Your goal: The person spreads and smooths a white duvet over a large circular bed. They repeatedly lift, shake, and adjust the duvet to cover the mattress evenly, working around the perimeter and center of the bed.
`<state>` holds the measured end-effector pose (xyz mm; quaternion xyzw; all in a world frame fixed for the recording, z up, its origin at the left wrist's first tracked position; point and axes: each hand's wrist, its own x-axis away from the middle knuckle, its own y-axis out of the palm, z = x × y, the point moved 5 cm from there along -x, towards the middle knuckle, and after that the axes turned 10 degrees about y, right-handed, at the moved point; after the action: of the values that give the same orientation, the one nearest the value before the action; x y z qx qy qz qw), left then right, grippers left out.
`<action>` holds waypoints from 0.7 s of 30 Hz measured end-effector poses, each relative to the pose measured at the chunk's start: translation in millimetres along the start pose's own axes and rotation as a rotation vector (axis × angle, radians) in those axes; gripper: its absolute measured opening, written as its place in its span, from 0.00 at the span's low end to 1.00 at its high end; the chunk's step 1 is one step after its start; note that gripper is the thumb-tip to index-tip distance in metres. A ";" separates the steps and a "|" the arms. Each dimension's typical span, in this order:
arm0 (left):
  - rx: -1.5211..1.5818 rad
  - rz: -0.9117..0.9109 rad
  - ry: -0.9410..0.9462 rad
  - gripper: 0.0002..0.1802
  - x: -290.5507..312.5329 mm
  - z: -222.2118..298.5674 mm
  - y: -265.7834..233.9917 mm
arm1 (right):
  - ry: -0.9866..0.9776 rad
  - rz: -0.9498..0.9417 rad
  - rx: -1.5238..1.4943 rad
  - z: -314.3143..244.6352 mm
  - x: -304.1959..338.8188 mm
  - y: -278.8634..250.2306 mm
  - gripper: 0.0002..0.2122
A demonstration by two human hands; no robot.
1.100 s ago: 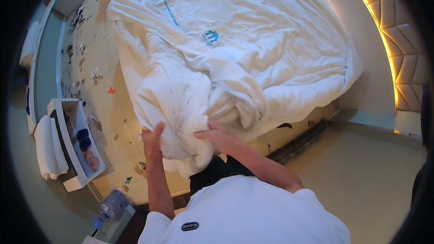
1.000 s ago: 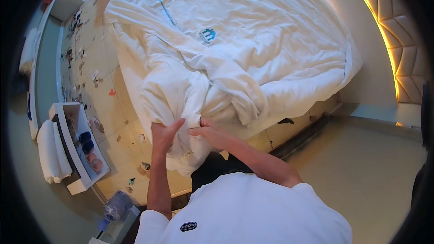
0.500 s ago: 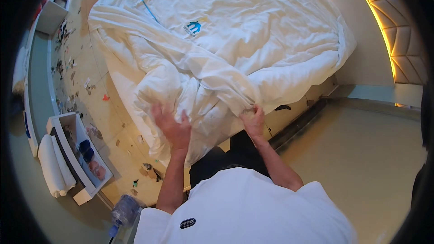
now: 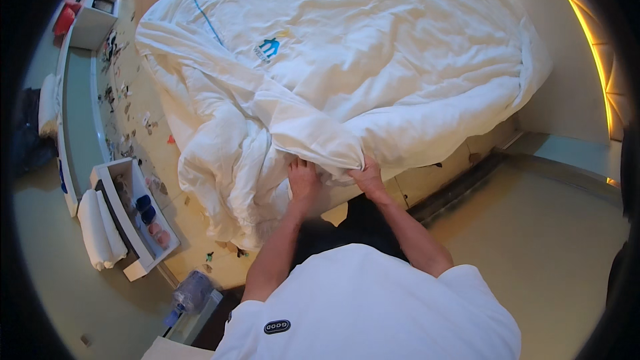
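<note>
A large white duvet (image 4: pixel 413 53) with a blue emblem and a thin blue stripe covers the bed, rumpled and bunched on the near left side. A long fold of its fabric runs diagonally down to my hands. My right hand (image 4: pixel 367 179) pinches the near end of this fold, drawing the cloth into creases. Close on its left, my left hand (image 4: pixel 304 181) has its fingers bent into the fabric at the fold's lower edge. The fingertips of that hand are partly hidden by the cloth.
To the left stands an open drawer unit (image 4: pixel 127 217) with blue and pink items in it, beside a rolled white towel (image 4: pixel 100 230). A clear plastic bottle (image 4: pixel 191 292) is at the lower left. Small litter (image 4: pixel 148 121) is scattered over the tiled floor.
My left hand has moved right from the bunched duvet, in beside the right hand, its spread fingers now bent into the cloth. My right hand keeps its pinch. The view has shifted slightly.
</note>
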<state>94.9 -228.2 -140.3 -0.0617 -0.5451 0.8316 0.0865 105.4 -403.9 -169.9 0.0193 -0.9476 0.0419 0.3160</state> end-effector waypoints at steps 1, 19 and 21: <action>0.043 -0.042 0.009 0.32 -5.4 -4.4 7.8 | -0.004 -0.003 -0.027 -7.5 -0.3 -8.5 0.16; 0.543 0.162 -0.065 0.14 -69.1 -1.8 -194.9 | -0.183 0.684 0.338 -136.1 -55.0 -276.3 0.06; 0.511 0.123 -0.072 0.14 -61.4 -26.3 -169.0 | -0.026 0.927 0.603 -108.4 -59.6 -306.1 0.09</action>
<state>173.0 -151.6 4.8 -0.0413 -0.3152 0.9477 0.0290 237.1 -698.2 -98.8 -0.3095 -0.8068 0.4460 0.2333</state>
